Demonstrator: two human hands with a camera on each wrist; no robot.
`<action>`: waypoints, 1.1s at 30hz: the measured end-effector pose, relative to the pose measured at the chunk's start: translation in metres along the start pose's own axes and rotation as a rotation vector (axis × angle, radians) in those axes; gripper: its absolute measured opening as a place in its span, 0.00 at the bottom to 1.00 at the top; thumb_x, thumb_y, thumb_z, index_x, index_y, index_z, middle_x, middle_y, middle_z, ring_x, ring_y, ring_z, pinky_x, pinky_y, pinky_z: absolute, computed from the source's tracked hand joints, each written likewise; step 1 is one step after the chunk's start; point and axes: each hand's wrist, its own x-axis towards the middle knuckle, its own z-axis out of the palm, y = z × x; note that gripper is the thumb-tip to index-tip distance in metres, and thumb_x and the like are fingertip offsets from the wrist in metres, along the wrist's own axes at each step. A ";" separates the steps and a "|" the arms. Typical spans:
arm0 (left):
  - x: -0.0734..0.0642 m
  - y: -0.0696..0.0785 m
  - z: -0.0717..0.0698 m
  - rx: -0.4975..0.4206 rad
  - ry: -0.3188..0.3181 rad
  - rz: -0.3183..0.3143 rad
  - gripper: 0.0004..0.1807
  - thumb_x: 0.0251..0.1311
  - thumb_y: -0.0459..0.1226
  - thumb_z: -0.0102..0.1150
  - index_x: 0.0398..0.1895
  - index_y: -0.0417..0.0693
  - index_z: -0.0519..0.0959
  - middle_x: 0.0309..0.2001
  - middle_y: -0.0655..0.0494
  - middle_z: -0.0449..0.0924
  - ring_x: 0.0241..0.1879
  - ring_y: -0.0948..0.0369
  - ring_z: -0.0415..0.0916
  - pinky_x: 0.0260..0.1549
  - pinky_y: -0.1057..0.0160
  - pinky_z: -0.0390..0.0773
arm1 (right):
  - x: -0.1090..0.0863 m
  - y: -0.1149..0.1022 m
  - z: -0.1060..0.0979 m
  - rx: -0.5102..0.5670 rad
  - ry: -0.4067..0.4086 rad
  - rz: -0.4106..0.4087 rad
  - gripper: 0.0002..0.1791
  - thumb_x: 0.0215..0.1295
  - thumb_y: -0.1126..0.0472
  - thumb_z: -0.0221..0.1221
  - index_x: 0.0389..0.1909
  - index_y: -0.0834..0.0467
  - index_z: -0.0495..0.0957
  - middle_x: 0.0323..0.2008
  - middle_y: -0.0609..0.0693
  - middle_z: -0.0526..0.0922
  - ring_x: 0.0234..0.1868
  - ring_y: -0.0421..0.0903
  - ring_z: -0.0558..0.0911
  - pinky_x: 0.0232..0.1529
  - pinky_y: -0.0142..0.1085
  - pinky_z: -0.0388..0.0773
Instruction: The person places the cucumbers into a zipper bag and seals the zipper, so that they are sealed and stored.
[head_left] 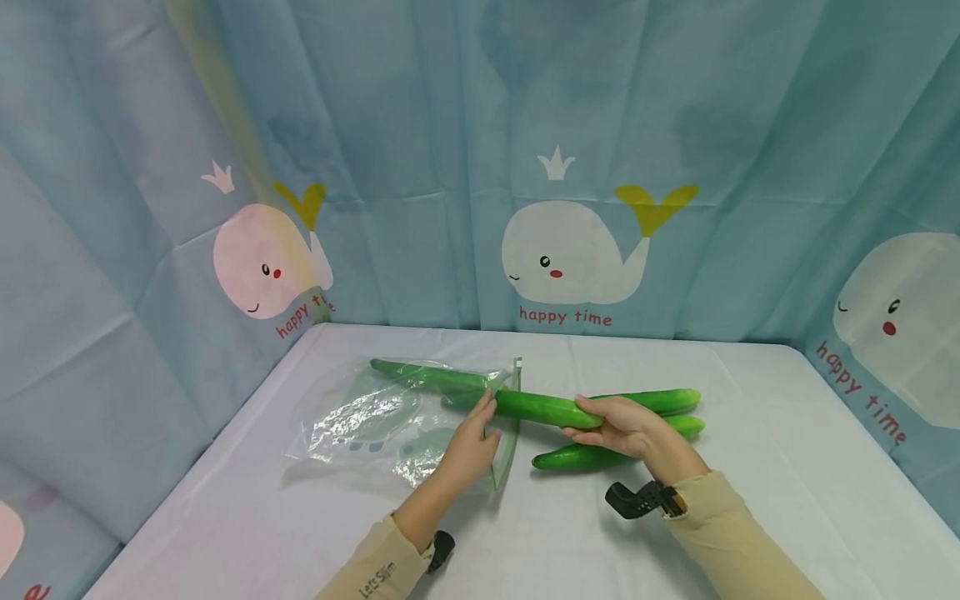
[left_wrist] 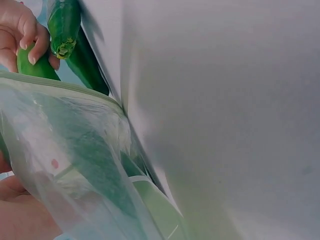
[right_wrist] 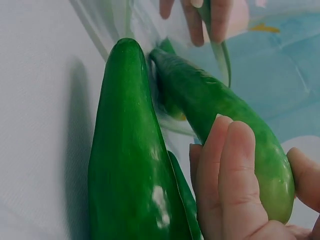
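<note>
My right hand (head_left: 621, 427) grips a green cucumber (head_left: 542, 408) by its right end, thumb on one side and fingers on the other. The cucumber's far end reaches through the mouth of a clear zip bag (head_left: 352, 421). At that mouth, my left hand (head_left: 467, 454) pinches the bag's edge, seen in the right wrist view between its fingers (right_wrist: 218, 22). Inside the bag lies another cucumber (head_left: 420, 375), along its far side. Two more cucumbers rest on the table by my right hand: one behind it (head_left: 678, 402), one partly beneath it (head_left: 573, 457).
A white cloth covers the table (head_left: 787, 467). Blue curtains (head_left: 420, 250) printed with whales hang behind it and at both sides. Each wrist carries a black camera mount, the right one (head_left: 633, 500) standing close over the cloth.
</note>
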 end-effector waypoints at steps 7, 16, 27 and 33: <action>0.000 0.002 -0.001 0.005 -0.001 -0.009 0.28 0.67 0.25 0.45 0.70 0.25 0.55 0.76 0.40 0.43 0.72 0.40 0.45 0.68 0.41 0.53 | 0.008 -0.001 0.008 -0.021 0.002 0.021 0.19 0.77 0.61 0.45 0.58 0.71 0.62 0.43 0.62 0.74 0.39 0.49 0.84 0.48 0.36 0.82; 0.000 0.003 0.000 0.005 0.008 -0.026 0.28 0.67 0.25 0.45 0.70 0.26 0.56 0.76 0.42 0.44 0.72 0.41 0.45 0.68 0.41 0.52 | 0.014 -0.002 0.014 -0.057 -0.025 0.033 0.18 0.77 0.60 0.46 0.57 0.70 0.63 0.40 0.60 0.77 0.38 0.47 0.84 0.44 0.35 0.83; 0.001 0.002 -0.001 -0.002 0.017 -0.022 0.28 0.67 0.25 0.45 0.70 0.26 0.56 0.76 0.42 0.44 0.72 0.40 0.45 0.67 0.42 0.56 | 0.021 -0.002 0.021 0.006 -0.024 0.053 0.16 0.75 0.64 0.45 0.57 0.70 0.59 0.42 0.64 0.72 0.36 0.49 0.83 0.40 0.34 0.84; 0.000 0.003 0.000 0.003 0.016 -0.017 0.28 0.67 0.25 0.45 0.70 0.25 0.56 0.76 0.41 0.45 0.72 0.40 0.46 0.67 0.41 0.55 | 0.024 0.001 0.025 0.009 -0.011 0.046 0.17 0.74 0.65 0.43 0.57 0.70 0.56 0.46 0.68 0.70 0.34 0.48 0.82 0.37 0.32 0.84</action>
